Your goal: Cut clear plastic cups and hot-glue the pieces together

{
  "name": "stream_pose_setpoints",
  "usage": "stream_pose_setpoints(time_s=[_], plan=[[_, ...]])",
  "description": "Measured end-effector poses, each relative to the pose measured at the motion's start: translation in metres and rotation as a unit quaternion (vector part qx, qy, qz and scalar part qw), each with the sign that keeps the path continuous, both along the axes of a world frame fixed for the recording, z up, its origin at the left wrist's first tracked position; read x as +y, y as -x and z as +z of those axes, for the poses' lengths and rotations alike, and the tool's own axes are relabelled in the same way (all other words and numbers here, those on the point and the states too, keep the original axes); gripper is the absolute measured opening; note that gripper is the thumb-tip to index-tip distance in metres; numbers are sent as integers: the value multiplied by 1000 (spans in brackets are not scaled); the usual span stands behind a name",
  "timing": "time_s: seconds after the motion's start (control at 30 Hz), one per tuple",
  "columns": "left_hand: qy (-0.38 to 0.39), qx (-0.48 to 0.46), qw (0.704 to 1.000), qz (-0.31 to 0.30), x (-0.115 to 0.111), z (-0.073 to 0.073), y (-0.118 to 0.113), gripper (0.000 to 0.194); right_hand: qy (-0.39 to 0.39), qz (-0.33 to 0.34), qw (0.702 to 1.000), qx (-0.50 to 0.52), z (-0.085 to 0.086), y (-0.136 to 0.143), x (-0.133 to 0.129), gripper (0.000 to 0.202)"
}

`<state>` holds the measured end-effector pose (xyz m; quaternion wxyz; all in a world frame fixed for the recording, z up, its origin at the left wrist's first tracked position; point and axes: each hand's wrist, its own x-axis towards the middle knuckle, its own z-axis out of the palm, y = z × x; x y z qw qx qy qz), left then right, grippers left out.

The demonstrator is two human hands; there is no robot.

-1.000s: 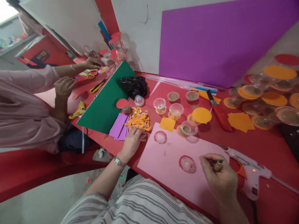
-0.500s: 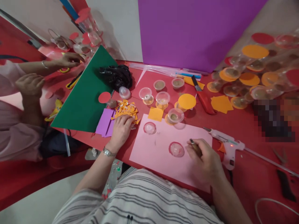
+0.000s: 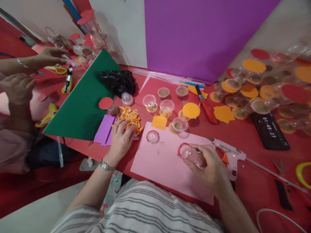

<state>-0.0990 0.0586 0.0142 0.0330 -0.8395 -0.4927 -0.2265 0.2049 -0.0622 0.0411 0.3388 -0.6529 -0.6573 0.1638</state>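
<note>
My right hand [image 3: 211, 165] is closed round a clear plastic cup [image 3: 186, 152] with a red rim, tilted above the pink sheet [image 3: 155, 165]. Also in that hand is a small brownish thing with a dark metal tip [image 3: 198, 150]; its kind is unclear. A second red-rimmed plastic piece [image 3: 153, 137] lies on the sheet's upper left. My left hand [image 3: 121, 137] hovers over or rests on a heap of orange paper scraps [image 3: 130, 115], fingers apart, seemingly holding nothing. Purple paper strips [image 3: 102, 131] lie beside it.
Several clear cups [image 3: 167, 106] stand behind the sheet, some with orange discs. At the right lie a glue gun [image 3: 229, 153], a red-handled cutter [image 3: 208, 108], a phone [image 3: 269, 131] and stacked cups. A green board [image 3: 80, 103] leans at left; another person's hands [image 3: 18, 87] are beyond it.
My right hand has moved onto the nearer red-rimmed cup and taken hold of it, tilting it. My left hand has lifted slightly, its fingers spreading over the scraps. The view has shifted a little.
</note>
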Motion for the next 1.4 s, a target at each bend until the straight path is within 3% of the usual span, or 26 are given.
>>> stream_pose_setpoints(time_s=[0.17,0.27,0.43,0.53,0.67,0.73,0.8,0.9,1.0,1.07,1.23,1.3,1.4], plan=[[-52,-23,998,-9,-1,7,-11,17,-120,-64,991,-20,30,1,33,38],[-66,-49,997,-16,-3,15,-22,14,-125,-68,990,-19,28,6,51,30],[8,-151,986,-75,-10,34,-49,15,-77,-82,990,86,16,8,54,35],[141,-254,948,-132,-14,41,-73,26,-10,-61,966,252,13,9,48,36],[279,-372,854,-233,-18,44,-109,67,66,-52,892,444,9,17,37,37],[318,-381,827,-262,-21,43,-122,71,85,-53,866,491,6,20,30,39],[337,-383,818,-265,-25,43,-129,65,95,-57,858,501,2,19,22,40],[322,-378,830,-256,-28,44,-132,58,105,-70,901,414,-7,11,8,38],[293,-352,853,-250,-27,46,-130,55,57,-66,976,201,-22,2,-8,31],[281,-338,860,-258,-27,47,-131,55,9,-45,998,45,-34,0,-17,28],[339,-327,839,-272,-26,49,-138,50,-73,11,976,-203,-54,9,-27,24],[368,-306,838,-263,-26,49,-142,50,-88,13,968,-233,-54,11,-26,23],[369,-290,840,-271,-23,50,-145,53,-96,30,976,-195,-45,4,-22,20]])
